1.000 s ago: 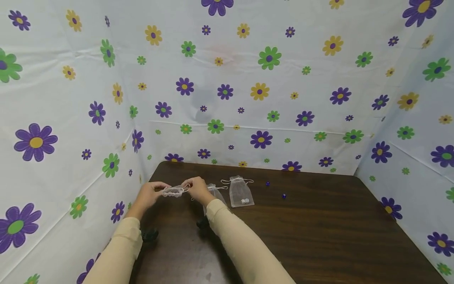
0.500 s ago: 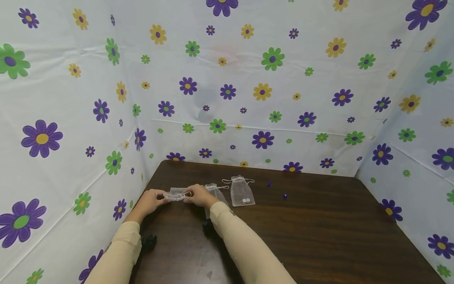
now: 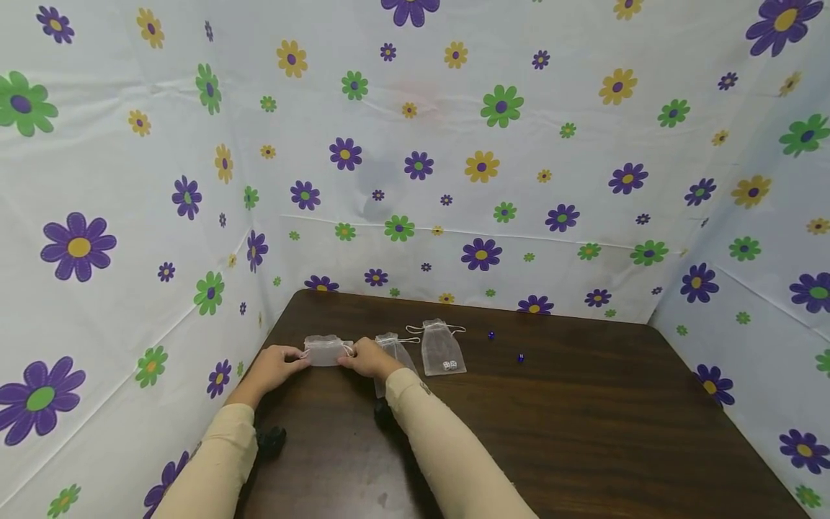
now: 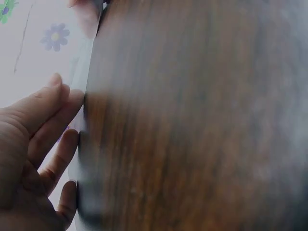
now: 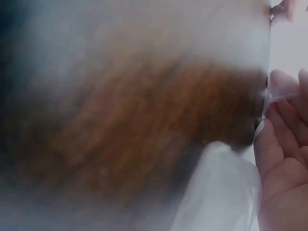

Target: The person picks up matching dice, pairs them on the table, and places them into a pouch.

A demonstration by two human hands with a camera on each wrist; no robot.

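Between the two hands at the table's far left lies a small sheer white drawstring pouch, its gathered mouth toward the wall. At its left end my left hand pinches the cord with thumb and forefinger. My right hand pinches the cord at the other end, where a thin white string runs between its fingers in the right wrist view. Right beside that hand lies a second sheer pouch, partly hidden by the forearm. Farther right, a third pouch lies flat with white dice inside.
Two small blue dice sit apart on the dark wooden table, right of the pouches. Flower-printed white sheeting closes off the back and both sides. A dark band is at each wrist.
Both hands have come down toward the table with the pouch. It was bunched between the fingers; now it lies spread out, its mouth turned toward the wall. The other pouches and dice have not moved.
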